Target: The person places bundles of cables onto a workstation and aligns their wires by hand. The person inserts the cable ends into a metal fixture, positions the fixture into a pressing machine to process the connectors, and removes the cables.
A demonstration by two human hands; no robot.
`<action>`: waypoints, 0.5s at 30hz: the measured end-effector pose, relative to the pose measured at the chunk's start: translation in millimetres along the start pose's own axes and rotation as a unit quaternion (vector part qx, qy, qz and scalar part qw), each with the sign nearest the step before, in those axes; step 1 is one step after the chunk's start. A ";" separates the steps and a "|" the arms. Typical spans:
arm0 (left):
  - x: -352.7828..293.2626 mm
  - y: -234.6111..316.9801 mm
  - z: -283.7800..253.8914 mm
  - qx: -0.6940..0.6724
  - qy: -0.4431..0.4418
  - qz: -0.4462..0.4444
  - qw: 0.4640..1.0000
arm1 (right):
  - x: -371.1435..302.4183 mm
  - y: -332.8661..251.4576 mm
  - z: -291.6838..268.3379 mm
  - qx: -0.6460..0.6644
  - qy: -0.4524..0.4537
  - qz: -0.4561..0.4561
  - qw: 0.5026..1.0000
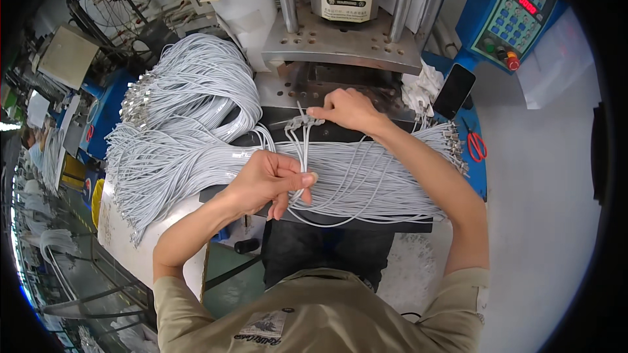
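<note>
At the press (343, 39), our left hand (265, 180) pinches a few grey cables (302, 157) taut while our right hand (347, 110) grips their moulded ends (302, 121), lining them up.

The cables (196, 157) are pale grey-white all along, heaped in one colour, with dull silver metal plugs (134, 101) at their ends. The few cables (302, 150) held between the hands share that pale grey. The bench (327, 222) under them is black. The press (340, 46) is bare grey steel, with a white label edged in black on its cylinder. The control box (517, 6) is bright blue, with a grey panel, red lit digits, blue keys and a red button. The phone (454, 90) is black. The scissors (476, 145) have red handles. The shirt (314, 317) is khaki with a dark printed patch. The floor (543, 222) is plain light grey.
</note>
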State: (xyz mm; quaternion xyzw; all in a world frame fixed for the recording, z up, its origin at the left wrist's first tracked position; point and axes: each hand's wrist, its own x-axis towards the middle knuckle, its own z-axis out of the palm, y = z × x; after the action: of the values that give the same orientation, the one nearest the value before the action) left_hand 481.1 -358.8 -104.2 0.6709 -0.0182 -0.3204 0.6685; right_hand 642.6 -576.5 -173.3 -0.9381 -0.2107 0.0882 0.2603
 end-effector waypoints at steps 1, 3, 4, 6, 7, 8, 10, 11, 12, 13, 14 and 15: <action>0.3 -4.3 -0.2 -0.001 -0.008 -0.013 1.000 | 1.2 0.1 0.3 0.000 0.000 0.000 1.000; -1.4 -14.4 1.6 -0.006 -0.023 -0.041 0.999 | 8.3 1.0 -0.3 -0.019 0.006 -0.024 1.000; -14.1 -10.9 0.8 0.027 -0.031 -0.049 0.998 | 10.6 3.8 -1.9 -0.029 0.009 -0.034 0.999; -65.4 2.0 -10.3 0.072 0.029 0.001 0.997 | 10.5 49.3 -22.6 -0.016 0.036 0.025 0.999; -92.3 3.2 -22.9 0.078 0.106 0.060 0.989 | 12.3 62.9 -31.6 -0.003 0.059 0.071 0.996; -95.5 -1.9 -50.1 0.115 0.213 0.148 0.959 | 12.1 61.9 -32.0 -0.004 0.057 0.066 0.996; -66.9 -3.8 -89.2 0.166 0.394 0.308 0.850 | 8.5 50.5 -31.1 -0.069 0.093 0.018 0.993; -42.9 4.7 -107.7 0.184 0.462 0.382 0.779 | 8.1 44.2 -30.5 -0.101 0.114 -0.007 0.988; -18.6 13.7 -126.1 0.180 0.478 0.399 0.762 | 11.7 43.1 -27.3 -0.102 0.117 -0.010 0.988; 5.2 19.4 -142.8 0.175 0.491 0.415 0.746 | 15.5 45.3 -16.9 -0.128 0.119 -0.052 0.983; 23.7 21.0 -164.1 0.165 0.518 0.385 0.745 | 19.7 47.1 -5.3 -0.152 0.120 -0.095 0.976; 31.6 17.9 -189.9 0.155 0.549 0.353 0.741 | 20.1 40.9 0.2 -0.175 0.120 -0.142 0.967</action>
State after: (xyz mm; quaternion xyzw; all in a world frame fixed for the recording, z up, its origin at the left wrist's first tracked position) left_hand 599.6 -206.9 -119.6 0.7704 0.0670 0.3700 0.5149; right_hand 674.8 -599.3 -196.1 -0.9331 -0.3215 -0.1007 0.1256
